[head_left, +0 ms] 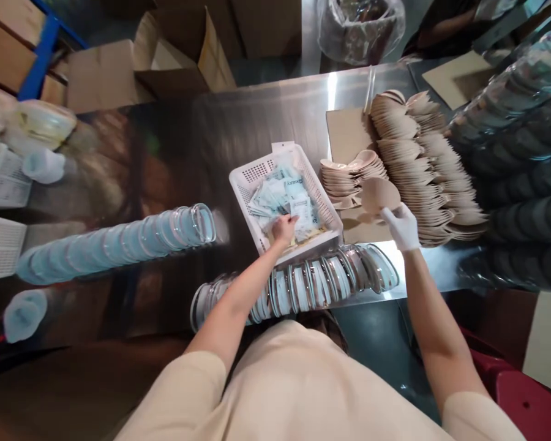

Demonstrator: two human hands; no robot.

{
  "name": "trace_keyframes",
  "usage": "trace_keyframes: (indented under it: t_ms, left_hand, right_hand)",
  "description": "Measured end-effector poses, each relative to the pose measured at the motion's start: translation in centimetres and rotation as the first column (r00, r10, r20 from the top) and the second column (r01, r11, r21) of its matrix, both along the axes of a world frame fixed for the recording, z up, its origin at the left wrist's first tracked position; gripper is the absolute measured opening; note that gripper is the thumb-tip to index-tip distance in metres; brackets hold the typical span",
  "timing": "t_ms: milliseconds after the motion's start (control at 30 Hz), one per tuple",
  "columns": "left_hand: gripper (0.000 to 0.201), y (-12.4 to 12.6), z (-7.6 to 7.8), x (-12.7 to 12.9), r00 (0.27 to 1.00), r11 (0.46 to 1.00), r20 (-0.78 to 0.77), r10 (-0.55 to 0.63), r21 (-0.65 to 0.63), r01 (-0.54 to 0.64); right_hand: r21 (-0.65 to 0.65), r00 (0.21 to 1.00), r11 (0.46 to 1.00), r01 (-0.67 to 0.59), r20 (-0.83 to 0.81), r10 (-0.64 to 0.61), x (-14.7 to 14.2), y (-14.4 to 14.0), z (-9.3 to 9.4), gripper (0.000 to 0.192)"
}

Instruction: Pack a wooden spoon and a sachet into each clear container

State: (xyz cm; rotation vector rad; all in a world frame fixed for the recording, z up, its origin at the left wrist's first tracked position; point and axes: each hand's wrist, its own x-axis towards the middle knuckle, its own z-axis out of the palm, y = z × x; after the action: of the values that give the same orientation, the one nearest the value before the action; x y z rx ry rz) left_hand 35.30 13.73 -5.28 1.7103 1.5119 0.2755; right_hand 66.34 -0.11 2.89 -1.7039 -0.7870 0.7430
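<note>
Pick step, I'd judge — left hand is down in the basket, fingers closing on a sachet, right hand in a white glove grips a beige spoon just right of the basket — next calls for pairing sachet with spoon.

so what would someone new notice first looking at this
Probably the white basket of small sachets mid-table, with the bare left hand reaching into it. Right of it, the gloved right hand holds a beige shell-shaped piece beside long stacks of beige pieces. Rows of clear lids lie along the near edge.
</note>
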Motion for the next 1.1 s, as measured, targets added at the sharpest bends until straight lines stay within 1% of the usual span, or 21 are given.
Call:
trace_keyframes:
  t_ms: [67,100,133,167,233,267,300,333,367,400,433,500,533,600,667,733,833,900,1000,1033,1100]
  left_hand:
    - [0.063,-2.5,1.0,-2.1,0.964,0.973,0.209,0.167,-0.192,-0.127]
    - [0.067,-4.1,1.5,-3.2,0.912,0.928,0.335,0.236,-0.355,-0.11]
    - [0.07,-6.0,2.1,-4.2,0.848,0.85,0.438,0.298,-0.526,-0.027]
    - [0.073,-7.9,2.7,-5.2,0.794,0.744,0.498,0.349,-0.663,0.089]
    - [0.073,-11.8,3.7,-6.5,0.726,0.522,0.523,0.447,-0.811,0.264]
    - [0.073,-13.6,4.0,-7.0,0.703,0.455,0.511,0.495,-0.841,0.291]
    - [0.071,-15.1,4.2,-7.4,0.683,0.438,0.496,0.537,-0.855,0.276]
    - [0.07,-16.4,4.2,-7.7,0.664,0.47,0.488,0.566,-0.853,0.227]
    - [0.067,-17.4,4.2,-8.2,0.653,0.534,0.493,0.575,-0.831,0.158]
    - [0.065,-18.2,4.0,-8.7,0.654,0.613,0.507,0.561,-0.786,0.084]
    - [0.063,-18.8,3.9,-9.4,0.668,0.695,0.526,0.527,-0.719,0.018]
    - [0.062,-19.7,3.8,-11.1,0.73,0.819,0.556,0.398,-0.574,-0.01]
    - [0.062,-20.1,3.7,-12.1,0.766,0.857,0.563,0.309,-0.514,0.031]
    - [0.059,-20.9,3.9,-14.1,0.817,0.9,0.567,0.106,-0.405,0.164]
    - [0.056,-21.9,4.1,-16.2,0.821,0.906,0.57,-0.042,-0.325,0.272]
    - [0.059,-22.7,4.5,-18.8,0.812,0.916,0.575,-0.099,-0.265,0.3]
    - [0.077,-22.0,4.8,-24.7,0.788,0.935,0.589,-0.18,-0.147,0.324]
    - [0.085,-19.6,4.7,-30.0,0.786,0.928,0.546,-0.29,-0.042,0.371]
    - [0.082,-13.6,3.9,-37.6,0.841,0.888,0.295,-0.453,0.064,0.456]
    - [0.083,-11.4,3.4,-39.5,0.827,0.852,0.213,-0.521,0.068,0.519]
    - [0.086,-7.7,2.6,-41.6,0.745,0.753,0.126,-0.655,0.026,0.658]
  right_hand:
    - [-0.031,0.999,0.998,-0.047,-0.012,0.046,-3.5,-3.9,2.6,0.025]
    - [-0.056,0.995,0.994,-0.097,-0.019,0.096,-5.8,-5.7,3.7,0.025]
    - [-0.058,0.981,0.979,-0.194,-0.026,0.193,-8.2,-7.3,4.5,0.025]
    - [-0.043,0.958,0.958,-0.285,-0.039,0.284,-10.6,-8.7,5.2,0.023]
    - [0.02,0.865,0.869,-0.494,-0.082,0.494,-15.0,-10.7,5.9,0.019]
    - [0.061,0.8,0.807,-0.588,-0.102,0.591,-16.8,-11.5,6.1,0.017]
    - [0.098,0.731,0.741,-0.665,-0.118,0.672,-18.3,-12.2,6.1,0.015]
    - [0.127,0.68,0.691,-0.711,-0.123,0.723,-19.6,-12.8,6.0,0.014]
    - [0.144,0.668,0.678,-0.721,-0.117,0.735,-20.7,-13.3,5.8,0.014]
    - [0.142,0.705,0.712,-0.688,-0.102,0.702,-21.6,-13.8,5.5,0.015]
    - [0.12,0.781,0.784,-0.609,-0.08,0.619,-22.5,-14.1,5.0,0.016]
    - [0.043,0.939,0.939,-0.34,-0.042,0.342,-24.4,-14.6,3.9,0.024]
    - [-0.004,0.98,0.981,-0.192,-0.053,0.191,-25.5,-14.6,3.2,0.03]
    - [-0.124,0.982,0.992,0.005,-0.188,-0.029,-28.1,-14.3,1.8,0.047]
    - [-0.222,0.902,0.975,0.024,-0.415,-0.117,-30.9,-13.8,0.7,0.063]
    - [-0.256,0.805,0.964,-0.07,-0.586,-0.097,-33.6,-13.5,0.2,0.075]
    - [-0.242,0.754,0.952,-0.187,-0.657,-0.019,-36.9,-13.7,0.2,0.079]
    - [-0.265,0.794,0.946,-0.185,-0.608,-0.015,-38.7,-13.8,0.2,0.078]
    - [-0.352,0.941,0.926,-0.135,-0.339,0.009,-41.8,-13.4,-0.1,0.074]
    - [-0.371,0.974,0.919,-0.135,-0.221,0.053,-43.0,-13.1,-0.2,0.073]
    - [-0.376,0.983,0.91,-0.176,-0.01,0.186,-45.9,-11.9,-0.6,0.069]
